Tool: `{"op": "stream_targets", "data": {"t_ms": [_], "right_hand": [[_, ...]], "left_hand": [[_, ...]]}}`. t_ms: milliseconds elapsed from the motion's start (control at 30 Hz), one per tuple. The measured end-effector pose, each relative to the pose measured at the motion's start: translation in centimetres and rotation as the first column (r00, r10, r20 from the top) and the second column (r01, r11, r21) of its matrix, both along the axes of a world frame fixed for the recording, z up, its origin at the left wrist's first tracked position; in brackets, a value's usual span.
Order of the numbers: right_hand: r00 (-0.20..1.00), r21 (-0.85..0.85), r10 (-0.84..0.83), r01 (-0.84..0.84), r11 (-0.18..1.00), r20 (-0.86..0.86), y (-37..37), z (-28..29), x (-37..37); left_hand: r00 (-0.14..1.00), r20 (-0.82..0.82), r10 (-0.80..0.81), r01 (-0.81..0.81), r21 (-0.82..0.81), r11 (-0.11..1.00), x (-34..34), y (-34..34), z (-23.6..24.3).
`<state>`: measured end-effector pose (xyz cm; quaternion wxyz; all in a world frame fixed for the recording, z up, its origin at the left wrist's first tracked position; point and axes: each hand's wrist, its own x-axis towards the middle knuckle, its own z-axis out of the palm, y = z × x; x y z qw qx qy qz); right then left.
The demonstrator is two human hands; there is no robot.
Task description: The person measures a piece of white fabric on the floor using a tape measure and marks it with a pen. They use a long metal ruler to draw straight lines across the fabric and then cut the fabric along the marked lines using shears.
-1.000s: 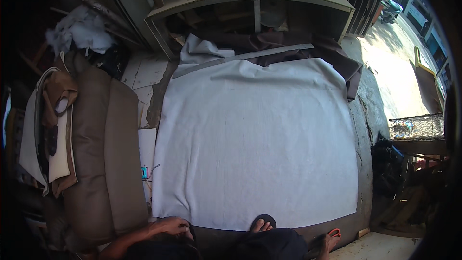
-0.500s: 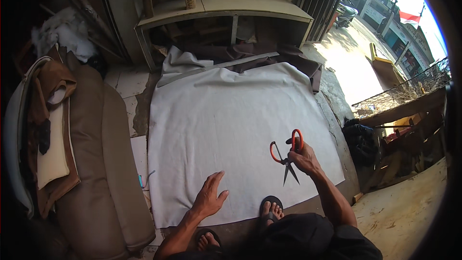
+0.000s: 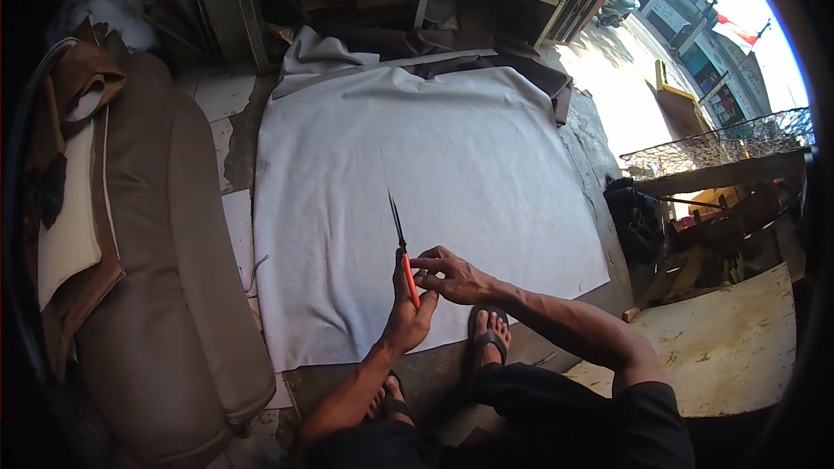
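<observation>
Pale grey cloth [image 3: 434,165] lies spread on the floor [image 3: 221,100] in front of you; the scissors [image 3: 410,276] are above its near half, orange handles toward you, dark blades pointing away. Your left hand [image 3: 407,317] appears to hold the handles along its fingers. Your right hand [image 3: 456,278] is at them too, fingers half bent; cannot tell whether these grip or only touch.

Risks, as judged:

1. Drop. With both hands crowding the handles, neither hold looks full; if one lets go early, the scissors could fall point-first and nick the cloth.

2. Toes. Your right foot [image 3: 488,327] stands at the near edge in a sandal, toes bare. A fall toward you could strike it.

3. Drag. Cannot tell whether that sandal presses on the edge or only overlaps it in view; if it does press, a shift of weight could pull the cloth askew.

4. Creases. Ripples run along the left side, larger folds across the far end. A blade meeting a ripple would likely wander or catch a doubled layer.
</observation>
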<state>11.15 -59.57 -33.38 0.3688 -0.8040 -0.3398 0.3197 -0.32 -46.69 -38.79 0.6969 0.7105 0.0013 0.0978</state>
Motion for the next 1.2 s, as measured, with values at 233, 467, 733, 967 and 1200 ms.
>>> {"op": "stream_targets", "data": {"t_ms": [233, 467, 733, 967, 1200], "right_hand": [[0.785, 0.079, -0.236, 0.34, 0.937, -0.573, -2.6, -3.4, -3.9], [0.582, 0.07, -0.379, 0.603, 0.794, -0.72, -5.2, -6.8, -7.6], [0.351, -0.113, -0.479, 0.701, 0.704, -0.805, -10.3, -10.1, -16.6], [0.245, -0.353, -0.63, 0.655, 0.668, -0.737, -11.4, -12.2, -26.7], [0.162, -0.496, -0.733, 0.639, 0.588, -0.66, -11.1, -14.6, -31.1]], "left_hand": [[0.964, -0.193, -0.183, 0.229, 0.248, 0.941, -1.7, 0.9, -0.4], [0.88, -0.417, -0.227, 0.343, 0.227, 0.911, -4.1, -1.5, -2.6], [0.965, -0.068, -0.253, 0.261, 0.367, 0.893, -8.8, -1.5, -6.8], [0.978, -0.141, -0.151, 0.206, 0.614, 0.762, -12.0, -1.5, -11.3], [0.979, -0.145, -0.141, 0.202, 0.654, 0.729, -10.9, -1.9, -11.8]]}}
